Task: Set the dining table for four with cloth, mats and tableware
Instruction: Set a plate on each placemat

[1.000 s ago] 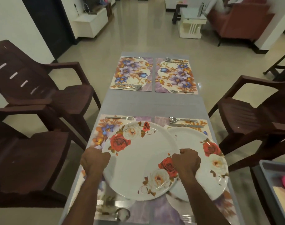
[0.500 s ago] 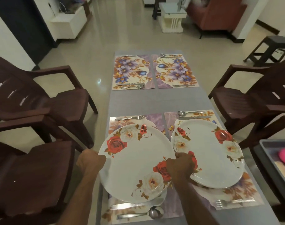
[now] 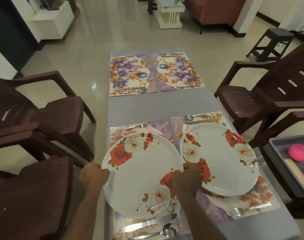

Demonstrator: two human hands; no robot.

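a long narrow bench (image 3: 165,105) covered in a grey cloth runs away from the viewer, with four floral mats in two pairs. at the near end, both hands hold a white plate (image 3: 139,177) printed with red and cream roses, above the near left mat (image 3: 130,130). the left hand (image 3: 94,175) grips the plate's left rim with curled fingers; the right hand (image 3: 186,179) grips its right rim the same way. whether the plate touches the mat cannot be told.

a second rose plate (image 3: 218,158) lies on the near right mat (image 3: 255,196), just beside the right hand. a fork (image 3: 133,126), a knife (image 3: 147,223) and a spoon (image 3: 198,116) lie along the mat edges. the two far mats (image 3: 156,73) carry only cutlery. dark brown chairs (image 3: 262,94) stand on both sides. a grey tray (image 3: 282,158) with pink items sits at the right edge.
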